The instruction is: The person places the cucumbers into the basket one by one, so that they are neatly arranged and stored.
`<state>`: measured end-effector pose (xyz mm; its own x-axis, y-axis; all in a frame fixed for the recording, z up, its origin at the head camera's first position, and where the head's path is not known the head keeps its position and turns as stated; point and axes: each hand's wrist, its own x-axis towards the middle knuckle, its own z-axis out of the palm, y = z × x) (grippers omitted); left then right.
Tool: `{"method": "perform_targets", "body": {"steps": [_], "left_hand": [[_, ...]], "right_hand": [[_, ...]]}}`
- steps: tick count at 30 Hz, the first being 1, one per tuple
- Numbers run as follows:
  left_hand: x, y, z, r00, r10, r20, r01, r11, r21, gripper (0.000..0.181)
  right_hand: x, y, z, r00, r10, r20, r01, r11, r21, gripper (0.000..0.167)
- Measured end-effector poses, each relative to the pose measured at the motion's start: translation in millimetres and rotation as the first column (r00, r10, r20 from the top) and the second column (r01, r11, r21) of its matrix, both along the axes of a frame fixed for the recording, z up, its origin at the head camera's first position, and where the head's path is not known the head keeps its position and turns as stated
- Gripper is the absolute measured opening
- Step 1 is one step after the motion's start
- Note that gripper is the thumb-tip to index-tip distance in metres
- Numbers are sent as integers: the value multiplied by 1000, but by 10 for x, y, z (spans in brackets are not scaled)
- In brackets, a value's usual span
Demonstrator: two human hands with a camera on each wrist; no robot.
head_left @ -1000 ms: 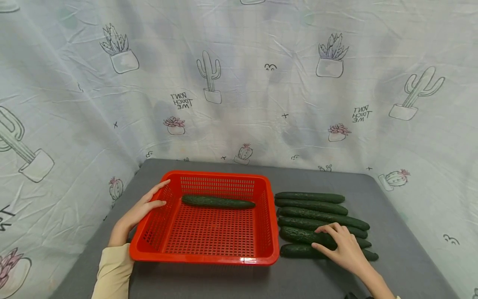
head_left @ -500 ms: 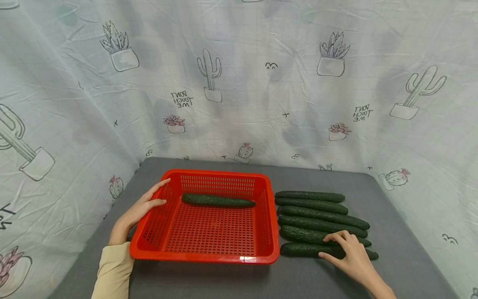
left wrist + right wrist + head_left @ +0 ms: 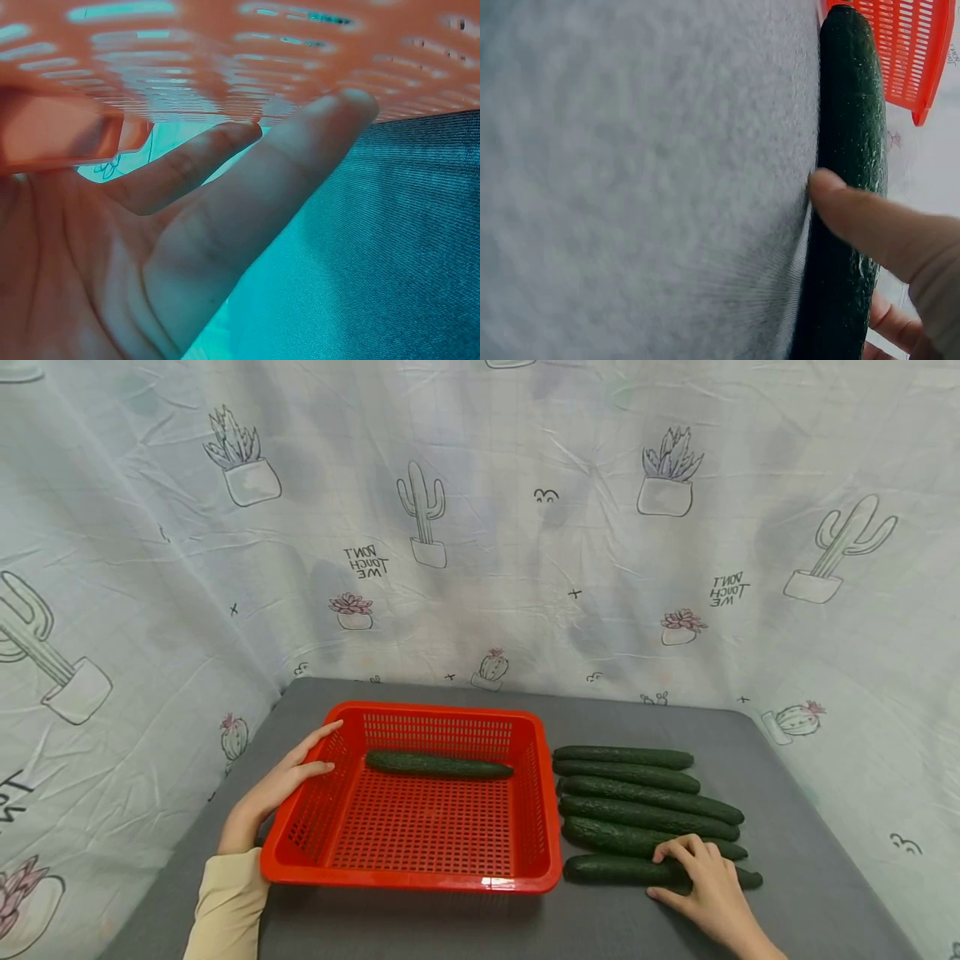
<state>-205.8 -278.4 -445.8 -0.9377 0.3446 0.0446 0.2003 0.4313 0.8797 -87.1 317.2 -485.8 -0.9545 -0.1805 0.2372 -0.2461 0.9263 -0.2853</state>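
My left hand (image 3: pixel 272 787) holds the left rim of a red perforated plastic basket (image 3: pixel 416 880). Its thumb and a finger reach over the rim, and in the left wrist view other fingers (image 3: pixel 225 202) lie against the outer wall. Inside the basket, toward the back, lies one dark green cucumber (image 3: pixel 438 765). At the right, my right hand (image 3: pixel 711 887) grips the nearest cucumber (image 3: pixel 611 869) of a row. The thumb (image 3: pixel 870 221) presses its near side in the right wrist view, while fingers go round the far side, partly hidden. That cucumber still lies on the table.
Several more cucumbers (image 3: pixel 637 811) lie side by side behind the gripped one, right of the basket. A grey cloth covers the table (image 3: pixel 600 927). White curtains (image 3: pixel 480 527) printed with potted plants hang behind and at both sides.
My right hand has moved down and slightly right, from hovering over the nearer cucumbers to gripping the nearest one. The left hand and basket have stayed put.
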Motion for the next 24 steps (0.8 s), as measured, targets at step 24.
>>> {"method": "perform_targets", "body": {"steps": [24], "left_hand": [[4, 11, 24, 1000, 0, 11, 0, 1000, -1, 62]], "right_hand": [[36, 19, 72, 993, 12, 117, -17, 999, 38, 25]]}}
